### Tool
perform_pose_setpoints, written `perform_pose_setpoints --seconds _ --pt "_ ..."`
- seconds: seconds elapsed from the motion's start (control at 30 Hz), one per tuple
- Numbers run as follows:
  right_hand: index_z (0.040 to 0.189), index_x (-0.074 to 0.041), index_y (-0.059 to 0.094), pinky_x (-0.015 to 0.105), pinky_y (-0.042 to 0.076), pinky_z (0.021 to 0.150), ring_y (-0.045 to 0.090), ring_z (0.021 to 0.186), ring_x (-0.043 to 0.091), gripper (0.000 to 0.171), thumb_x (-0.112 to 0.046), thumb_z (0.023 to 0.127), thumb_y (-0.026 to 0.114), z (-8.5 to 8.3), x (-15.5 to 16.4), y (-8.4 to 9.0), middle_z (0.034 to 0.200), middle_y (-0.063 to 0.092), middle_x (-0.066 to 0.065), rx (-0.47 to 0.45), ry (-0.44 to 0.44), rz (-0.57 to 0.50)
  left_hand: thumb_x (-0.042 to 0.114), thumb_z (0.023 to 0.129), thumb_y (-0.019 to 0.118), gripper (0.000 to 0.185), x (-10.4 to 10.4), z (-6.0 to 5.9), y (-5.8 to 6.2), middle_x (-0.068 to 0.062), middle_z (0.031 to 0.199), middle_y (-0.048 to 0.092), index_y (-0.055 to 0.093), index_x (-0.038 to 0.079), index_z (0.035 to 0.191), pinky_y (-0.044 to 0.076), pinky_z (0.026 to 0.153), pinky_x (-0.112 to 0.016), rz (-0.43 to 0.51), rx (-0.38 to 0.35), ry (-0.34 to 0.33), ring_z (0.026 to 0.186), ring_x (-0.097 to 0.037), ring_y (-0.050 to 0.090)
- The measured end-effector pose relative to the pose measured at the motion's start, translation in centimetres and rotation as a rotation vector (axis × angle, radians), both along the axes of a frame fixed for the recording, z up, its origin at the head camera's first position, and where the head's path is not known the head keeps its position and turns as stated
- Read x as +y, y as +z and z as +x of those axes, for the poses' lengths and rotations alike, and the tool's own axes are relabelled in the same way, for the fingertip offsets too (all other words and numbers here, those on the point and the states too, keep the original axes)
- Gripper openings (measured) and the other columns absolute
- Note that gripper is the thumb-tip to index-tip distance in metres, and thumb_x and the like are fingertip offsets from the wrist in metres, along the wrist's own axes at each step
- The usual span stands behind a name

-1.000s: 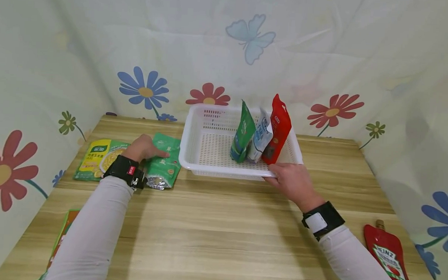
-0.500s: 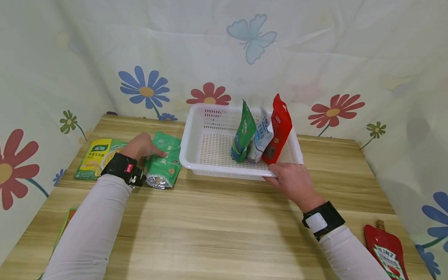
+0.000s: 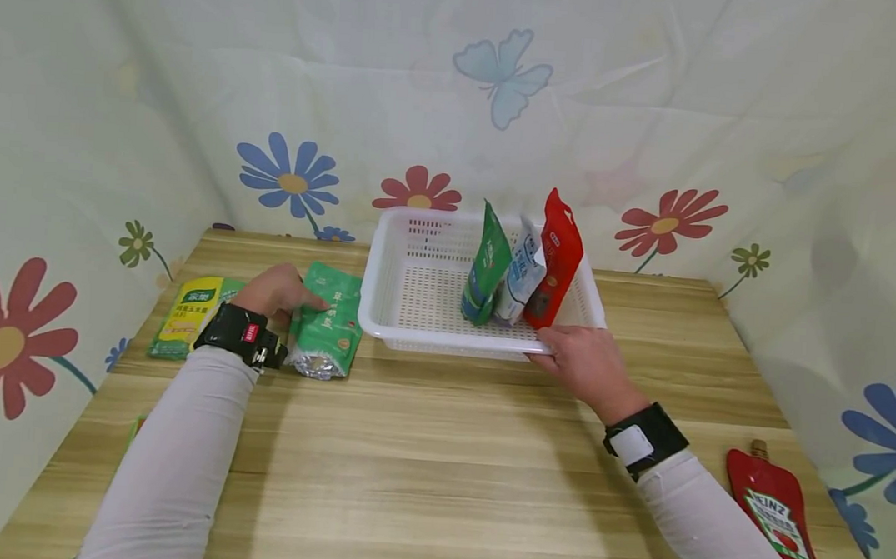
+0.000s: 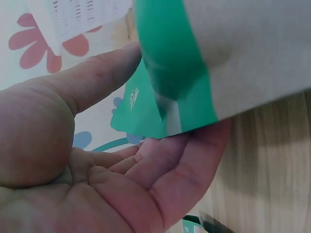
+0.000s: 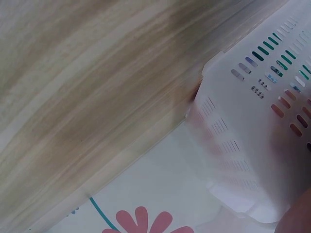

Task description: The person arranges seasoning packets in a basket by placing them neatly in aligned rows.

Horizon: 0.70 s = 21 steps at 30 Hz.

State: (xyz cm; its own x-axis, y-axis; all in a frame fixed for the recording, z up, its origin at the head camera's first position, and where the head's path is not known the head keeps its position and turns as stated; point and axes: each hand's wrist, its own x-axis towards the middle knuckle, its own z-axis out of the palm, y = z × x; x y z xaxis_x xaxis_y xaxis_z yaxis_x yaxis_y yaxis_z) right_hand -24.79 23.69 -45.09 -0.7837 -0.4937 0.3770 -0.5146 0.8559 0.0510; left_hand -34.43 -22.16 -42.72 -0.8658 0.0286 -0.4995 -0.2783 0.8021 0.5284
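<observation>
On table, left hand (image 3: pixel 273 290) pinching green pouch (image 3: pixel 329 320)

The head view is evenly and brightly lit from above; no hard glare is seen. Soft, short shadows are cast on the table (image 3: pixel 441 446) under both sleeves and below the basket (image 3: pixel 415 335). Wide-angle distortion is noted: the table edges and curtain (image 3: pixel 86 130) are bowed toward the frame borders. Focus is sharp at centre. The left wrist view is blurred at close range; the left hand (image 4: pixel 97 174) and the green pouch (image 4: pixel 170 77) are soft-edged. The right wrist view is smeared, the basket wall hazy, and the right hand (image 5: pixel 297 218) is only an unfocused sliver.
</observation>
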Motion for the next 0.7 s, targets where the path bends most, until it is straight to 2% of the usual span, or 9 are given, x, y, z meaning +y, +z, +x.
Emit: perform_pose_setpoints --seconds 0.17,0.47,0.7 --pt "0.087 -0.016 0.066 0.026 0.040 0.053 0.059 0.062 0.018 0.029 -0.039 0.084 0.084 -0.05 0.02 0.02 0.074 0.071 0.002 -0.009 0.001 -0.001 0.027 0.094 0.075 0.051 0.13 0.12 0.27 -0.025 0.119 0.065 0.060 -0.012 0.123 0.059 0.083 -0.038 0.025 -0.010 0.026 0.096 -0.029 0.068" --pt "0.087 -0.016 0.066 0.025 0.039 0.053 0.058 0.061 0.017 0.029 -0.040 0.084 0.084 -0.05 0.01 -0.13 0.074 0.072 0.001 -0.001 0.007 -0.008 0.026 0.095 0.074 0.046 0.11 0.05 0.00 -0.020 0.110 0.068 0.062 -0.011 0.120 0.058 0.079 -0.034 0.043 0.009 0.016 0.091 -0.026 0.067" --pt "0.088 -0.016 0.068 0.027 0.044 0.055 0.062 0.064 0.019 0.029 -0.039 0.084 0.084 -0.14 0.01 -0.16 0.079 0.075 0.003 0.014 0.010 -0.003 0.022 0.095 0.073 0.040 0.13 -0.23 -0.23 -0.020 0.107 0.069 0.062 -0.010 0.117 0.059 0.079 -0.038 0.041 0.033 0.008 0.088 -0.028 0.069"
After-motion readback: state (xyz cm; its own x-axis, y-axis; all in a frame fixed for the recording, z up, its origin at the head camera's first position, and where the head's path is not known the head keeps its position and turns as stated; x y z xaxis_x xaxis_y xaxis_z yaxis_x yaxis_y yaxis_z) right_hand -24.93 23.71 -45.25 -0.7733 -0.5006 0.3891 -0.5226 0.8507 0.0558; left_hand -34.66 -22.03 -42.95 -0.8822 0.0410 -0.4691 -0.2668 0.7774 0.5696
